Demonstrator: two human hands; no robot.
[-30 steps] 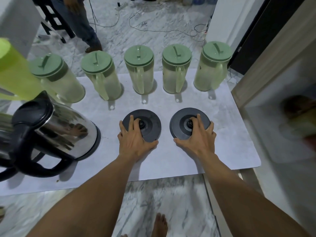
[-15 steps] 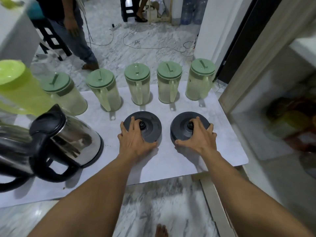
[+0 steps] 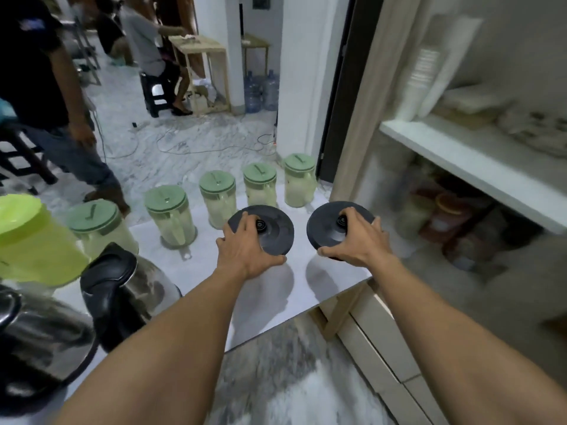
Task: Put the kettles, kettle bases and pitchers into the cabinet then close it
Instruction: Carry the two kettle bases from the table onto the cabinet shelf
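My left hand (image 3: 245, 250) grips a round black kettle base (image 3: 273, 228) and my right hand (image 3: 359, 240) grips a second black kettle base (image 3: 325, 225). Both bases are lifted off the white mat (image 3: 267, 296), their shadows lying beneath them. Several clear pitchers with green lids (image 3: 170, 214) stand in a row at the mat's far edge. A bright green pitcher (image 3: 33, 240) and two steel kettles with black handles (image 3: 122, 289) stand at the left. The open cabinet (image 3: 469, 167) is at the right, its lower shelf blurred.
A person in jeans (image 3: 61, 133) stands at the far left by a black stool. Another person sits farther back near a wooden table. Cables lie on the marble floor (image 3: 190, 142). Water bottles stand by a white pillar. Jars sit on the cabinet's lower shelf (image 3: 445, 216).
Both hands have lifted the kettle bases off the mat and moved them right toward the cabinet. My view has tilted up and turned right.
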